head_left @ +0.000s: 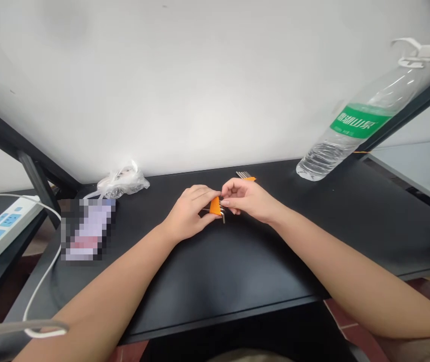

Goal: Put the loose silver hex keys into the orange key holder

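Above the middle of the black tabletop, my left hand (191,211) grips an orange hex key holder (215,206) between thumb and fingers. Bent metal ends of a hex key (223,217) stick out of its right side. Close against that side is my right hand (250,198), its thumb and fingers pinched on the short end of a hex key; the fingers partly cover it. Just behind the right hand lies a second orange holder (251,178) with several hex keys (242,174) in a row, its lower part hidden by the hand.
A large water bottle (350,125) with a green label stands at the back right. At the back left is a crumpled clear plastic bag (122,181), with a blurred-out phone-like object (89,231) before it. A white cable (43,286) and power strip (4,226) are at left.
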A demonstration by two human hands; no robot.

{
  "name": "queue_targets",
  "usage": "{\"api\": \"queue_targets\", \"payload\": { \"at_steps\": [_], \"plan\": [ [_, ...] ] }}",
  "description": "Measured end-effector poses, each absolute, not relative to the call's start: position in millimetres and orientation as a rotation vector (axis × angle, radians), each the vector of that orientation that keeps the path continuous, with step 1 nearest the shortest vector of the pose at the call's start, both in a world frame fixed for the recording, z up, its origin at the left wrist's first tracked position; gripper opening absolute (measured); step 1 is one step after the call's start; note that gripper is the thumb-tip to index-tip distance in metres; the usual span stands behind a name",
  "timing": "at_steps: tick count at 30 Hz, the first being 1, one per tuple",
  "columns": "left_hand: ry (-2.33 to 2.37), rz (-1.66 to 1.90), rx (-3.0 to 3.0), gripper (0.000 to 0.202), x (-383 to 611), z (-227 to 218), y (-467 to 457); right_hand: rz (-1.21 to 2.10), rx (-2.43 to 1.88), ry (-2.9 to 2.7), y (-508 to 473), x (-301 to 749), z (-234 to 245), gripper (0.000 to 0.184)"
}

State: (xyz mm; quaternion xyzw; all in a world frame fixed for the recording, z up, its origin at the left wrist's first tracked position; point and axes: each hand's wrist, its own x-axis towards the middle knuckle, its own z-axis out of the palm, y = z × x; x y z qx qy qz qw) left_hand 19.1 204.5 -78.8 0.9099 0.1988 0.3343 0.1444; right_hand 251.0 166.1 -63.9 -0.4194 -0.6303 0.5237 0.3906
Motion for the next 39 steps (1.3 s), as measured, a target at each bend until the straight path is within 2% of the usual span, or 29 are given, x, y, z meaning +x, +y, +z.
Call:
{"api": "queue_targets", "payload": {
  "at_steps": [3, 5, 8, 10, 12, 17, 25, 34, 39],
  "plan": [
    [0.558, 0.922, 2.676, 0.039, 20.6, -78.2, 201.4, 1.611, -1.046, -1.449, 171.2, 249.1, -72.0, 0.035],
    [0.595, 0.886, 2.695, 0.040, 19.9, -79.9, 201.7, 1.570, -1.099, -1.486, 172.5, 251.7, -71.2, 0.036],
    [0.686, 0.877, 2.693, 0.045, 16.8, -84.7, 205.0, 1.124, -1.299, -1.706, 174.7, 264.8, -65.4, 0.032],
    [0.731, 0.873, 2.676, 0.048, 14.6, -87.6, 207.6, 0.696, -1.419, -1.933, 178.1, 277.0, -64.0, 0.022],
    [0.760, 0.868, 2.656, 0.051, 13.2, -89.2, 209.3, 0.409, -1.481, -2.123, 182.6, 287.5, -66.6, 0.013],
    [0.794, 0.885, 2.631, 0.052, 12.9, -89.0, 209.9, 0.257, -1.582, -2.356, 187.8, 293.2, -77.3, 0.008],
    [0.779, 0.878, 2.627, 0.053, 13.5, -89.6, 211.4, -0.007, -1.677, -2.448, 175.8, 278.8, -71.9, 0.014],
    [0.784, 0.899, 2.617, 0.052, 13.6, -91.7, 212.6, 0.107, -1.685, -2.378, 170.6, 271.3, -60.7, 0.011],
    [0.753, 0.920, 2.611, 0.051, 13.1, -91.4, 213.2, 0.294, -1.479, -2.310, 168.5, 268.4, -53.5, 0.010]
  ]
}}
